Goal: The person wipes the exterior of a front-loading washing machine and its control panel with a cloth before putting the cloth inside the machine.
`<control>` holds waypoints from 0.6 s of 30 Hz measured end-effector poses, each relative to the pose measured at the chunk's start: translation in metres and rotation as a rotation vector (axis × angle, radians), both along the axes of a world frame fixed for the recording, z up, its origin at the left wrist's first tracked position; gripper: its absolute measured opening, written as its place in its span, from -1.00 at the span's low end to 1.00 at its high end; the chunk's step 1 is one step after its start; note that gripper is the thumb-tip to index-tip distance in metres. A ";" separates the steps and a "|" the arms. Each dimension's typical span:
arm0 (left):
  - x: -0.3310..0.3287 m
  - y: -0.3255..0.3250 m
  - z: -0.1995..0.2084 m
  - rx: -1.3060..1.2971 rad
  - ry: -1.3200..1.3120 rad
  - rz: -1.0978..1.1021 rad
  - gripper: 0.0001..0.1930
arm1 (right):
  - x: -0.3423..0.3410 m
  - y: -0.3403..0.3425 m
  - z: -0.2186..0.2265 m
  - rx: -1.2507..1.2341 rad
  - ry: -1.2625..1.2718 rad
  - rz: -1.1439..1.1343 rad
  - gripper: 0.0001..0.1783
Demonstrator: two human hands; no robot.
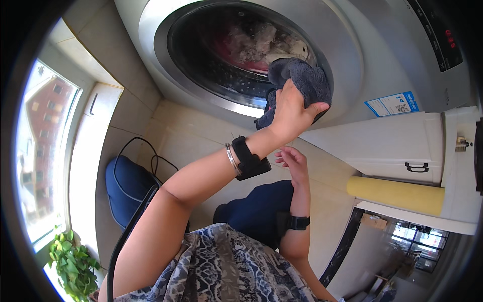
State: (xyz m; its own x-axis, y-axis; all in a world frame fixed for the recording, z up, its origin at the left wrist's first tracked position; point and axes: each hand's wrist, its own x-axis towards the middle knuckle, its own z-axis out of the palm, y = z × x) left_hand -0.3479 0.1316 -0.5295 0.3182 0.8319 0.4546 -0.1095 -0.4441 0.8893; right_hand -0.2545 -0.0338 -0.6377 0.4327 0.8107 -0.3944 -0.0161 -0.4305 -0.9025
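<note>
My left hand (pixel 292 111) is closed round a dark grey fluffy cloth (pixel 302 78) and presses it against the lower right part of a front-loading washing machine's round door (pixel 211 103). The cloth covers a bit of the glass and the silver ring, and one fold hangs below my wrist. Wet laundry (pixel 261 48), whitish and red, shows behind the dark glass, which has droplets on it. Lower down, my right hand (pixel 294 163) hangs in front of my knee with nothing in it, its fingers loosely bent and apart.
A lit control panel (pixel 443 38) and a blue-white label (pixel 392 104) are on the machine. To the right stand a white cabinet (pixel 397 151) and a yellow roll (pixel 397 194). A window (pixel 50 151) and a green plant (pixel 73 261) are at left.
</note>
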 end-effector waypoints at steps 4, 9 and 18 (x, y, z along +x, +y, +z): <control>0.004 0.022 -0.001 -0.442 -0.294 -0.240 -0.66 | -0.001 -0.004 0.001 0.000 -0.011 -0.003 -0.76; 0.008 0.046 -0.018 -0.666 -0.205 -0.277 -0.78 | 0.001 -0.005 -0.004 -0.003 -0.006 0.008 -0.76; -0.008 0.015 0.004 -0.510 -0.288 -0.207 -0.74 | 0.004 0.004 0.002 -0.035 0.016 0.034 -0.76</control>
State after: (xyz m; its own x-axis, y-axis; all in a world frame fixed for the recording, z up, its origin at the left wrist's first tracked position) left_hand -0.3564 0.1468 -0.5254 0.4197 0.9013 0.1076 -0.4149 0.0851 0.9059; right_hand -0.2510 -0.0302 -0.6359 0.3986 0.8105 -0.4291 -0.0148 -0.4621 -0.8867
